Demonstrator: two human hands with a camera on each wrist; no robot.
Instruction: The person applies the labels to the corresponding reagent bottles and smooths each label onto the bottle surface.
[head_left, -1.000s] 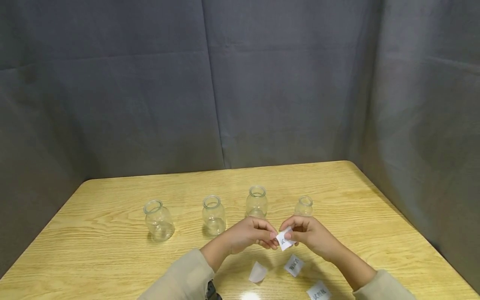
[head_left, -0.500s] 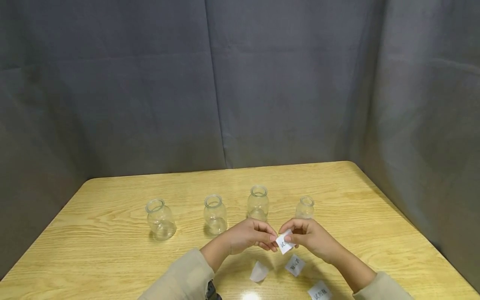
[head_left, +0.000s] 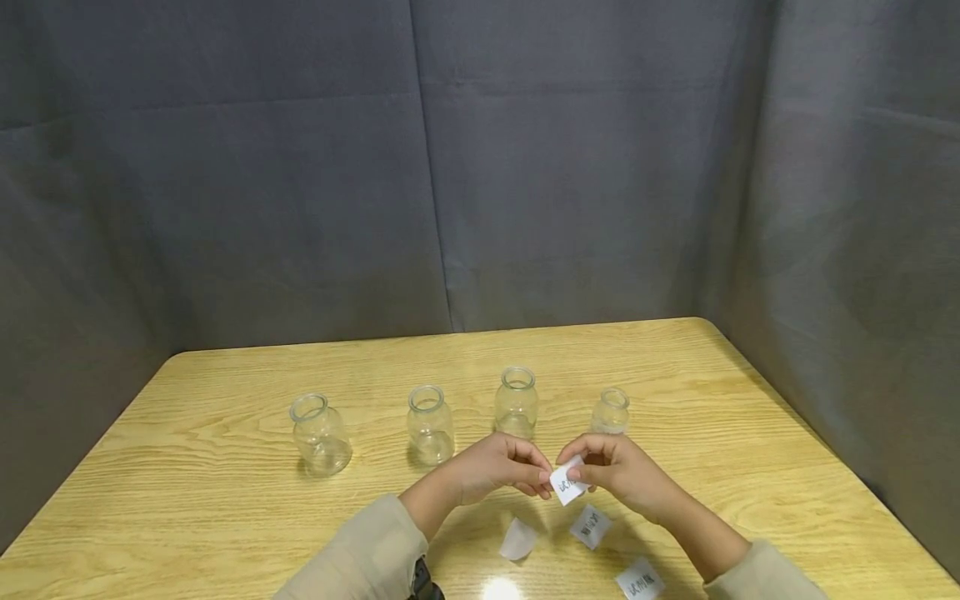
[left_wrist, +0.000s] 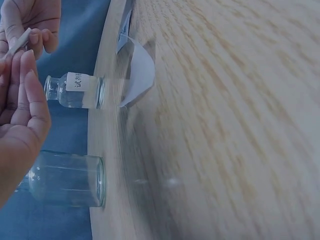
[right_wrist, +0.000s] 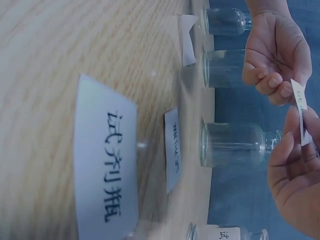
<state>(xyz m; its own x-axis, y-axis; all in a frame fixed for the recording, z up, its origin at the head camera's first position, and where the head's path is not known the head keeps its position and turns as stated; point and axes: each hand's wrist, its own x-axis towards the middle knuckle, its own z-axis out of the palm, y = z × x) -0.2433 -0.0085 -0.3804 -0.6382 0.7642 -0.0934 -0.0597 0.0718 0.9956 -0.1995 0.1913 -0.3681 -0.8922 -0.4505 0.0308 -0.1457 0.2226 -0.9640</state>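
Observation:
Both hands meet over the table around a small white paper label with handwritten characters. My right hand pinches it between thumb and fingers. At the label's left corner, my left hand pinches with thumb and forefinger. In the right wrist view the label appears nearly edge-on between the hands. Below them lie two more handwritten labels, a nearer one and a farther one. A blank, curled white paper piece rests to their left.
Several clear glass jars stand in a row behind the hands: far left, left of centre, centre, and a smaller one at right. That small jar bears a label. Grey cloth hangs behind the wooden table.
The hands stay nearly in place, and the held label has tilted only slightly. The jars and loose papers lie as before; the head view has shifted a little.

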